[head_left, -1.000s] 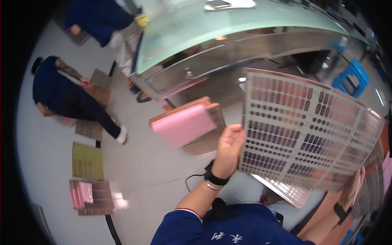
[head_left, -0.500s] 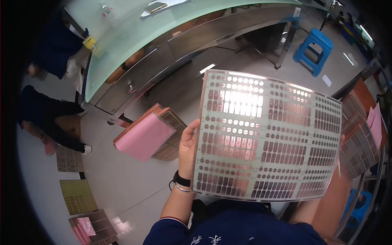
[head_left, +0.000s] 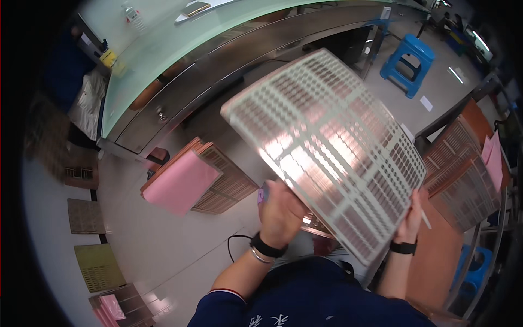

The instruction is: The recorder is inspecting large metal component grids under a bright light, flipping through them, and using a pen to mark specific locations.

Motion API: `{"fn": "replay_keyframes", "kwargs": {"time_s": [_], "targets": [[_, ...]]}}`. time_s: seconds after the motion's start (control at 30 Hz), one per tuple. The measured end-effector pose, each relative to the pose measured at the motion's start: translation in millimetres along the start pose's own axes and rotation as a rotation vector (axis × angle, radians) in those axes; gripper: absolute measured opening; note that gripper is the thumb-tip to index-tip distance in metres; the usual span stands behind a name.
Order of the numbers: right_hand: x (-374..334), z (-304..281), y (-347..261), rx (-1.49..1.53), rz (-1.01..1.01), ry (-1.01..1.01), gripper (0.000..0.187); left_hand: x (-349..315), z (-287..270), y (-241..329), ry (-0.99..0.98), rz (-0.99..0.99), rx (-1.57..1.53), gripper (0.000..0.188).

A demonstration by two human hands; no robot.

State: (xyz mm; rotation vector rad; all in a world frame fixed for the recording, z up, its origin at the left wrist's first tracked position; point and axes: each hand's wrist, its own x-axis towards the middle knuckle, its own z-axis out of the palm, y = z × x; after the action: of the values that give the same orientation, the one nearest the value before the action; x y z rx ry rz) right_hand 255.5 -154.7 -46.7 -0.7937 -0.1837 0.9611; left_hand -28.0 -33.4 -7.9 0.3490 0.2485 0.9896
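A large copper-coloured circuit board panel (head_left: 327, 150), with rows of dots and slots on pale green, is tilted in front of me. My right hand (head_left: 412, 218) grips its lower right edge, and a thin white stick (head_left: 426, 219) shows beside those fingers. By the lower left edge is my left hand (head_left: 281, 215), its back partly toward me. Blur and the panel obscure its fingers, so I cannot tell whether it grips. A small purple patch (head_left: 262, 194) shows beside the left hand.
Left of me, a stack of panels with a pink sheet (head_left: 182, 180) stands on the floor. At right, more panels (head_left: 463, 174) lean on a rack. Ahead is a glass-topped desk (head_left: 163, 49), with a blue stool (head_left: 408, 62) beyond. Other panels (head_left: 98, 267) line the left wall.
The panel has turned from nearly level to steeply slanted, its upper left corner swinging out. My left hand has moved right and down along it. The person at left has mostly left view.
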Motion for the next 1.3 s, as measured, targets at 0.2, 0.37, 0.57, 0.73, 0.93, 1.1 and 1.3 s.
{"fn": "replay_keyframes", "kwargs": {"time_s": [0.2,0.37,0.57,0.73,0.93,1.1,1.3], "targets": [[-31,6,22,0.024,0.058,-0.098,0.041,-3,-7,-19,0.006,-0.061,0.279,0.050],[-17,-6,-24,-0.071,0.010,-0.087,0.051,-5,-16,4,0.082,-0.097,0.389,0.044],[-11,21,-28,-0.340,0.064,-0.131,0.045,-8,-23,13,0.116,-0.083,0.471,0.043],[-11,33,-24,-0.568,0.013,-0.177,0.042,-3,-27,15,0.105,-0.047,0.619,0.044],[-14,34,-22,-0.641,0.006,-0.155,0.041,3,-39,18,0.095,-0.050,0.730,0.048],[-15,38,-20,-0.658,0.021,-0.139,0.043,3,-43,20,0.129,-0.024,0.828,0.042],[-17,44,-21,-0.645,0.053,-0.114,0.042,5,-39,20,0.172,-0.021,0.852,0.039]]}}
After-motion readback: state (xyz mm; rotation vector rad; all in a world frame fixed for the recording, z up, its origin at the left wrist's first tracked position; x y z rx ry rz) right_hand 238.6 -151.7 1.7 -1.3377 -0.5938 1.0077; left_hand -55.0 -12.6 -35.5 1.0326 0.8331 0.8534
